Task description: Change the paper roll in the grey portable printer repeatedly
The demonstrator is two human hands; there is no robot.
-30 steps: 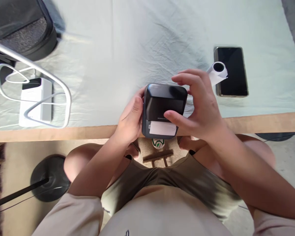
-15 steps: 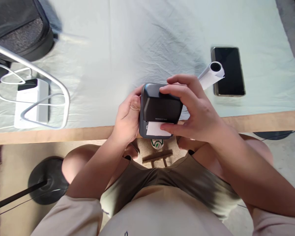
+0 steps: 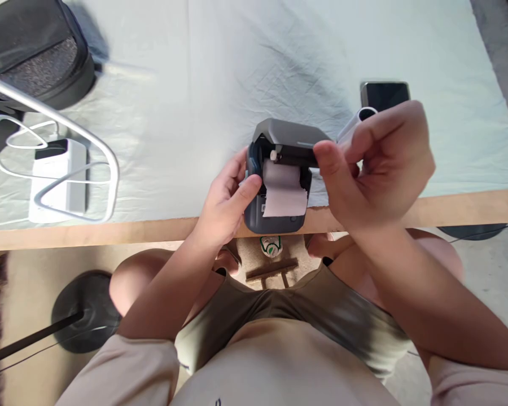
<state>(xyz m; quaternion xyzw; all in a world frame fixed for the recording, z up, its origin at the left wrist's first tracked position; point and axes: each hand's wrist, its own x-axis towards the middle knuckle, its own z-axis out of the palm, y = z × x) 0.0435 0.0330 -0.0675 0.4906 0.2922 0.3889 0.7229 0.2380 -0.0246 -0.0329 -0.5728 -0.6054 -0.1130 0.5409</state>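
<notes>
While the printer [image 3: 275, 217] was gripped at the desk [image 3: 110, 231] edge by the left hand [image 3: 228, 206], its lid [image 3: 294, 138] was pinched up by the right hand [image 3: 376, 163]; paper [image 3: 284, 192] lay exposed between, unrolling toward the person.

No writing can be read anywhere. The small printer [image 3: 279, 180] sits open at the table's [image 3: 449, 206] edge, and the paper [image 3: 284, 194] hanging from it is blank. A tiny pale sticker on the printer's front, beside the paper, is too small to make out. The phone [image 3: 383, 93] screen is dark. A green and white round emblem [image 3: 271, 246] shows below the table edge, with no legible letters.
</notes>
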